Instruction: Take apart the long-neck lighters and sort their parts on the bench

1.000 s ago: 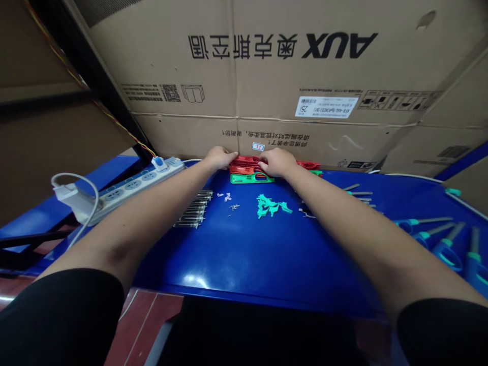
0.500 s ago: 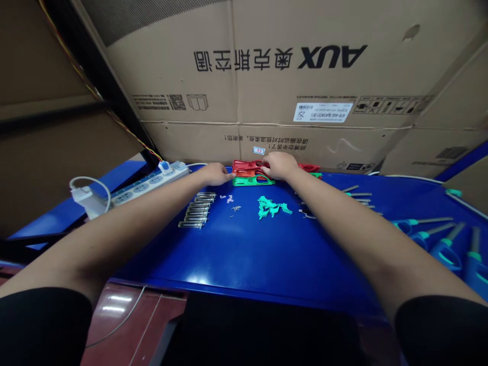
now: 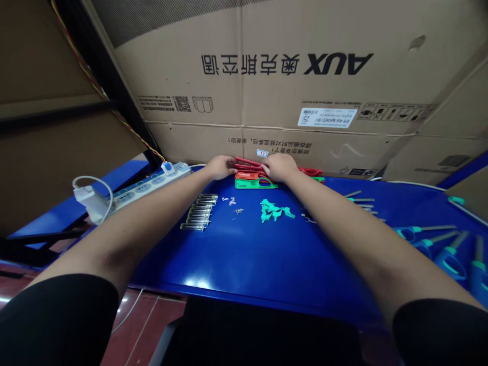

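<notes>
At the back of the blue table lie red plastic casings point(image 3: 249, 166), an orange one point(image 3: 247, 176) and a green one point(image 3: 251, 183) in front. My left hand point(image 3: 221, 168) has its thumb and fingers closed round the left ends of the red casings. My right hand point(image 3: 279, 167) grips the same red casings farther right, fingers bent over them. Nearer me are teal plastic parts point(image 3: 274, 210), a row of clear cylinders point(image 3: 198, 213), small pale pink pieces point(image 3: 232, 201) and tiny metal pins point(image 3: 238, 211).
A white power strip point(image 3: 147, 185) with a plug lies at the left. A large cardboard box point(image 3: 267, 96) stands behind the table. Blue lighters with long metal tubes point(image 3: 450, 262) lie at the right, near metal rods point(image 3: 364, 200) beside my right forearm.
My left hand has moved from beside the casings onto their left ends and closed on them. The red casings are tilted up slightly. The view has shifted a little.
</notes>
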Demonstrator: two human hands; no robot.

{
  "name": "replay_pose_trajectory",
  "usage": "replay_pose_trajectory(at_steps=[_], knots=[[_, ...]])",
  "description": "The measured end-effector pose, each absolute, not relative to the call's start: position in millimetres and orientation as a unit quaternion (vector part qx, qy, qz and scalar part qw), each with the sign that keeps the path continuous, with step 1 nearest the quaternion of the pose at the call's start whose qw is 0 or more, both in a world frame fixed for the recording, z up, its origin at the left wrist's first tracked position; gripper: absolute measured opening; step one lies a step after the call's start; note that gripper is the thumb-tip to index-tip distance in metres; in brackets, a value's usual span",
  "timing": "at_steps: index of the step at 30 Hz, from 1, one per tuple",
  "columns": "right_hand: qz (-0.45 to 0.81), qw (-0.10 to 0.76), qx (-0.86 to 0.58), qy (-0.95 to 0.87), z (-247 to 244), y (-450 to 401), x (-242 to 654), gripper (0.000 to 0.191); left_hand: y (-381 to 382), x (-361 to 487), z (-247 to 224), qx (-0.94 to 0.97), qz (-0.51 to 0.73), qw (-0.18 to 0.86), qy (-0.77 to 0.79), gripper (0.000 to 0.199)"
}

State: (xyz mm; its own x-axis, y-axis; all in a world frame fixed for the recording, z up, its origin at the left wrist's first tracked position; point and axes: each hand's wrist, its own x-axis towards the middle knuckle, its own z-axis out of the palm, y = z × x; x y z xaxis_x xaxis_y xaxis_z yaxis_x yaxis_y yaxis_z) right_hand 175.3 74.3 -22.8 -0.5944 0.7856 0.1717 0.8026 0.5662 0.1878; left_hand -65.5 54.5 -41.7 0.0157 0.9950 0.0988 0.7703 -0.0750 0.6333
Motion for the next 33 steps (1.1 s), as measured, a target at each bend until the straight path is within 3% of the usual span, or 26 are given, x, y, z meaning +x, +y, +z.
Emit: replay_pose_trajectory(at_steps=[14, 23, 28, 33], knots=[[-0.126, 0.055, -0.444, -0.885, -20.6, 69.5, 175.5, 0.043, 55.1, -67.0, -43.3, 0.686, 0.279, 0.142, 0.657, 0.05], [-0.099, 0.065, -0.379, -0.918, -12.2, 53.3, 188.0, 0.04, 51.3, -61.0, -39.0, 0.723, 0.252, 0.09, 0.637, 0.023], [-0.02, -0.014, -0.27, -0.963, -10.6, 46.2, 198.6, 0.023, 54.0, -57.6, -39.4, 0.726, 0.249, 0.075, 0.637, 0.024], [-0.014, -0.015, -0.271, -0.962, -19.3, 42.3, 193.6, 0.017, 52.9, -57.2, -39.5, 0.738, 0.242, 0.053, 0.628, 0.026]])
